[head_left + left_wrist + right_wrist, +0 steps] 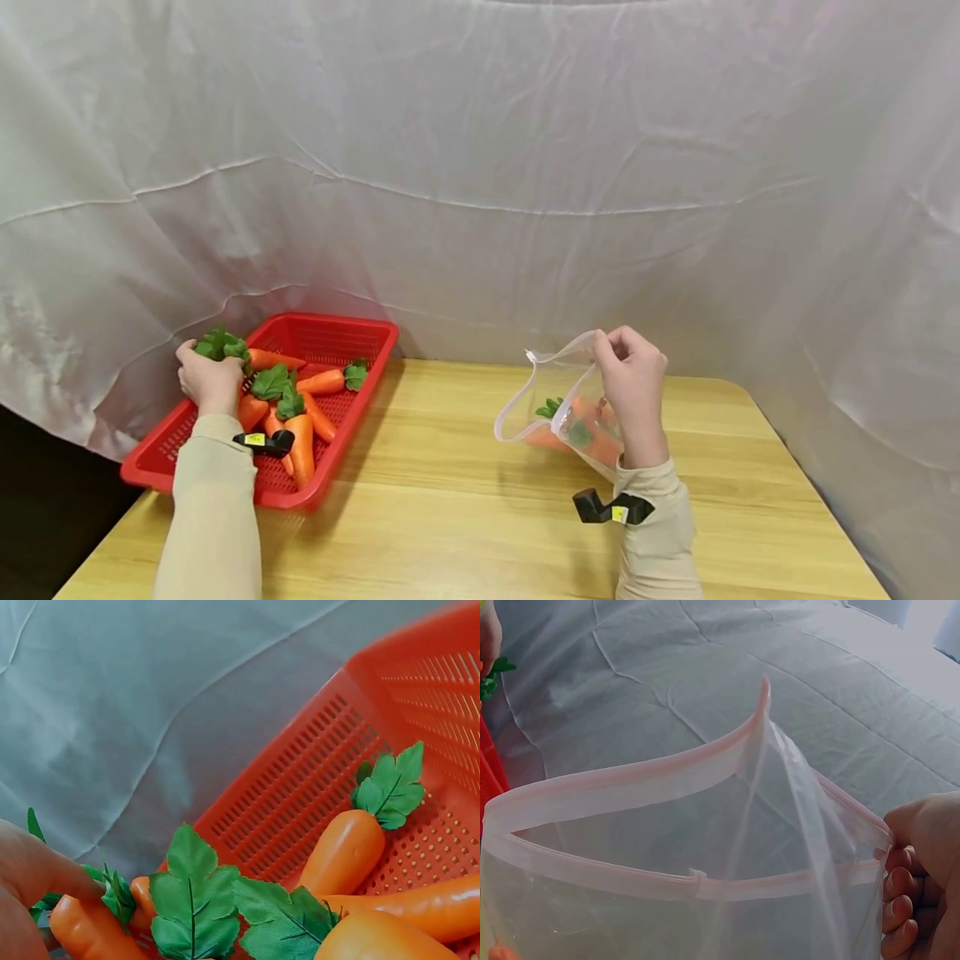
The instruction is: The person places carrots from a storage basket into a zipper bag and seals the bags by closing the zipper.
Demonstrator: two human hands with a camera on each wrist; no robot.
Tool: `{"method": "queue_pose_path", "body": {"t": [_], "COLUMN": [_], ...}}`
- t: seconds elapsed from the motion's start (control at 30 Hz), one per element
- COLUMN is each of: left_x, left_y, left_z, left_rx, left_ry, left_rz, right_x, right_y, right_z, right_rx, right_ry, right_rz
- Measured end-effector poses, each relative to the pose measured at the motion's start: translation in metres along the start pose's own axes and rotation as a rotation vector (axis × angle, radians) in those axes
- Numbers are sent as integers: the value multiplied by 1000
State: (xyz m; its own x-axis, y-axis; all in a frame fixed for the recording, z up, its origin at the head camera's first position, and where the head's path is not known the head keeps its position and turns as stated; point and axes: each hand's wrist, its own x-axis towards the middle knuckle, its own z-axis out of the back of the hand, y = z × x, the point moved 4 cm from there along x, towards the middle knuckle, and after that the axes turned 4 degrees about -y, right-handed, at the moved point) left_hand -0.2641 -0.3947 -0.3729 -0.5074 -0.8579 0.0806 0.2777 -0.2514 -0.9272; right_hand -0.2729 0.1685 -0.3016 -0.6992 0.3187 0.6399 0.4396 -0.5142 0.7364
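Over the left side of the red basket (360, 417), my left hand (210, 379) has its fingers curled round the green leafy top (221, 343) of a toy carrot. In the left wrist view the fingers (45, 866) partly cover those leaves. Several other orange toy carrots (302, 446) lie in the basket, with leaves pointing different ways. On the right, my right hand (636, 387) pinches the rim of a clear zipper bag (517, 408) between thumb and fingers. The bag's mouth gapes, and toy carrots (592, 433) show through its side.
A wooden table (450, 500) carries the basket and the bag. Grey cloth (480, 208) hangs behind and at both sides. The basket's left end reaches past the table's left edge. A black wrist camera (611, 507) sits on each sleeve.
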Motion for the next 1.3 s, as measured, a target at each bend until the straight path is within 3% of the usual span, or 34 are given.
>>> {"method": "queue_pose_path", "body": {"t": [0.17,0.57,0.77,1.3], "left_x": [0,1,-1,-11], "left_y": [-4,-17,-20,-34], "left_z": [3,15,17,21], "left_rx": [-35,-255,-443,-824], "left_ry": [-29,-177,-244,-160], "left_rz": [9,-4,-27,-68], "right_x": [0,1,0,1], "right_y": [0,2,1,0], "right_z": [0,1,0,-1], "right_rx": [-5,-3,-10,-18], "right_ry": [0,-16,-13,-1], "right_rz": [7,25,23,11]}}
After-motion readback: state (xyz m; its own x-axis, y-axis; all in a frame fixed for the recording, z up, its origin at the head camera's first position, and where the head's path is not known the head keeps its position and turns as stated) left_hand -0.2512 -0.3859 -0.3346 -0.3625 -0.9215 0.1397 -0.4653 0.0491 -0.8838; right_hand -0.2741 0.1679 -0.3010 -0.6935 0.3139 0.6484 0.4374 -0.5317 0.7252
